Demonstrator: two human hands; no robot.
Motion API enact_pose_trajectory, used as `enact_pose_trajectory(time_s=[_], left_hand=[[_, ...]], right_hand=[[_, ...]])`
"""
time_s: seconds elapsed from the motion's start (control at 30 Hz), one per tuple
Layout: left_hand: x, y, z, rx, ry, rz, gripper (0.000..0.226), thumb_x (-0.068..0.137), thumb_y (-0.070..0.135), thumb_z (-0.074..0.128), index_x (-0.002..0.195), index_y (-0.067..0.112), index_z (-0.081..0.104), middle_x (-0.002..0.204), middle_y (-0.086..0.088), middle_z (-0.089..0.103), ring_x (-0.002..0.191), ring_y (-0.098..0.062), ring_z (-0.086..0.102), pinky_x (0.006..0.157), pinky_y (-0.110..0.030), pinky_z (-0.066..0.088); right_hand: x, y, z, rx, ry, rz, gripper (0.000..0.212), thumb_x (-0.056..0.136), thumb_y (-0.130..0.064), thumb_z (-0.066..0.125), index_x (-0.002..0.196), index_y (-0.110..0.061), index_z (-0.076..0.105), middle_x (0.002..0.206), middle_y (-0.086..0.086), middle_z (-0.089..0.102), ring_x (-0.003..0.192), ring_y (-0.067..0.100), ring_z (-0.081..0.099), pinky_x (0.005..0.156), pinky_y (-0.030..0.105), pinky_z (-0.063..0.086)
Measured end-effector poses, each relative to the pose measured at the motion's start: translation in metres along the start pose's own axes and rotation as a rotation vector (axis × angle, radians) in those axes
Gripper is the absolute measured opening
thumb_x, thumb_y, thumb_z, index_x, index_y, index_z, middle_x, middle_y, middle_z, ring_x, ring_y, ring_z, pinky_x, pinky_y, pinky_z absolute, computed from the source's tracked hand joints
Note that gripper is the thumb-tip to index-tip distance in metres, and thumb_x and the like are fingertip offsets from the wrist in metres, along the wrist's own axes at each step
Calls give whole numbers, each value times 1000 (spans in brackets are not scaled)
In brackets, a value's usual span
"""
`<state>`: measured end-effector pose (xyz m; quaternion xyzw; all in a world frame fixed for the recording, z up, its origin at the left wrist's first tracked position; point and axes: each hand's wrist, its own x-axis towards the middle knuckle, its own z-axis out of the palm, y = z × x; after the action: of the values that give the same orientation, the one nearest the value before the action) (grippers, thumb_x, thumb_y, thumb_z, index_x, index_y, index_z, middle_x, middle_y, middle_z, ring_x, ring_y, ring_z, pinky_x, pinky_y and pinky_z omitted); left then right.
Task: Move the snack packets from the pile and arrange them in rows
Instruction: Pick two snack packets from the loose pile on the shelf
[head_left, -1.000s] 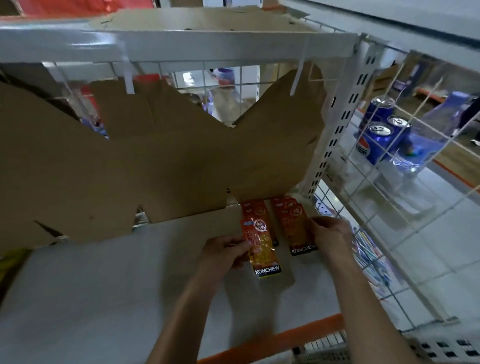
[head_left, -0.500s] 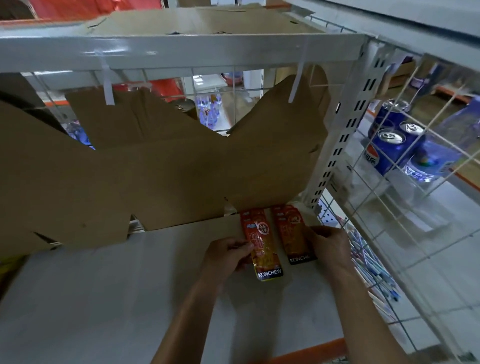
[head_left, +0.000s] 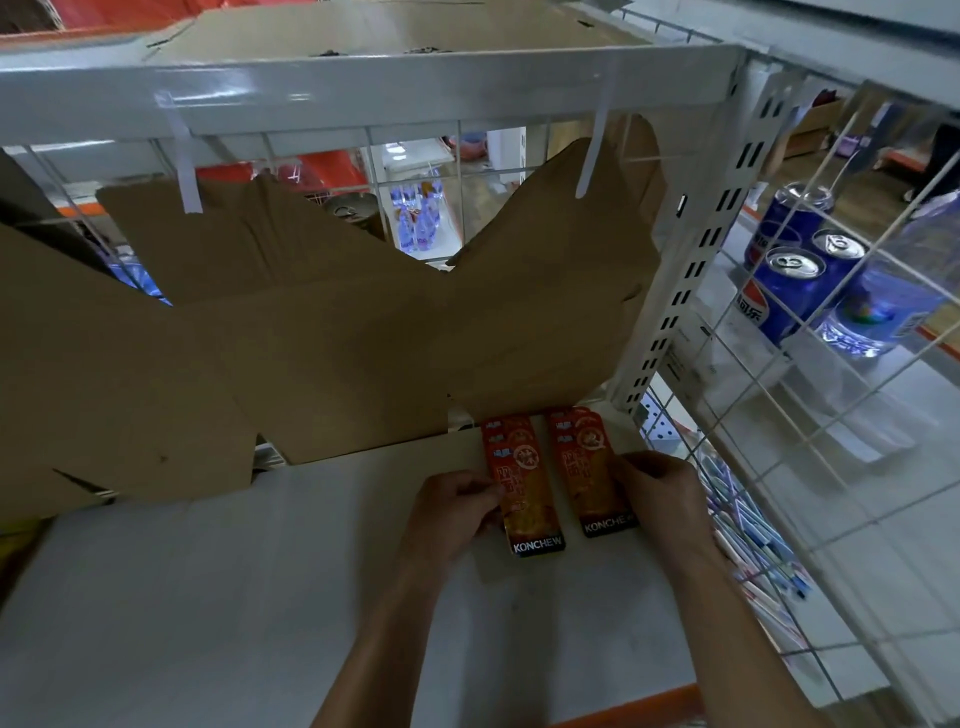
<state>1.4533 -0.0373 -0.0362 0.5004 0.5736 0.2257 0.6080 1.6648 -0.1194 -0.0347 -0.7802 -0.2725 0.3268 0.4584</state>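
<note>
Two short rows of packets lie side by side on the shelf (head_left: 260, 597), at its back right corner against the cardboard (head_left: 311, 338). The left row (head_left: 522, 483) and the right row (head_left: 592, 467) each overlap like tiles, and no loose pile shows in this view.

The likeliest slip, as a judgement, is the glossy packets sliding over one another. A push from either side could fan a row out of line or skew its front packet. The right row sits near the wire mesh (head_left: 779, 467), so an outward nudge might send a packet against it or under the cardboard edge. The rows are close, so squaring one may disturb the other.

The left hand (head_left: 452, 514) reaches in from below. Its grip is curled, with fingertips pinching the left edge of the front left packet. The right hand (head_left: 662, 499) is arched with its knuckles up. Its curled fingers press on the right edge of the right row, and whether the thumb is under the packet cannot be told.
</note>
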Motion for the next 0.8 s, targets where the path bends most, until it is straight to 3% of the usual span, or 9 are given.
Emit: enact_pose_trajectory(time_s=[0.17, 0.3, 0.53, 0.67, 0.8], left_hand=[[4, 1, -2, 144, 90, 66, 5, 84, 17, 76, 83, 14, 72, 76, -5, 74, 64, -11, 69, 58, -23, 53], [8, -3, -2, 178, 100, 81, 6, 83, 22, 76, 79, 21, 71, 79, 0, 74, 75, -17, 73, 77, -36, 61], [9, -8, -1, 192, 127, 76, 7, 84, 26, 75, 79, 24, 71, 82, 1, 73, 79, -18, 72, 81, -41, 60], [9, -10, 2, 237, 141, 70, 6, 84, 30, 73, 81, 27, 69, 84, 4, 73, 81, -16, 71, 80, -39, 60], [10, -13, 4, 265, 139, 80, 9, 82, 35, 73, 79, 28, 68, 83, 5, 73, 80, -15, 72, 77, -37, 60]], right_hand=[[-2, -1, -1, 19, 6, 12, 21, 94, -21, 61, 111, -14, 72, 98, 1, 71, 87, 13, 66, 66, 25, 48], [-2, -1, -1, 16, 14, 13, 24, 93, -22, 63, 114, -13, 70, 99, 1, 69, 87, 12, 65, 65, 24, 46], [-2, -1, -2, 30, 29, 24, 19, 91, -23, 65, 109, -18, 70, 97, 1, 71, 86, 17, 67, 77, 38, 56], [-2, -1, -2, 15, 31, 7, 13, 91, -24, 65, 103, -21, 70, 93, -3, 69, 85, 13, 65, 71, 32, 52], [-3, 0, -2, 11, 35, 15, 16, 90, -26, 66, 104, -21, 72, 94, -3, 71, 88, 16, 67, 81, 39, 55]])
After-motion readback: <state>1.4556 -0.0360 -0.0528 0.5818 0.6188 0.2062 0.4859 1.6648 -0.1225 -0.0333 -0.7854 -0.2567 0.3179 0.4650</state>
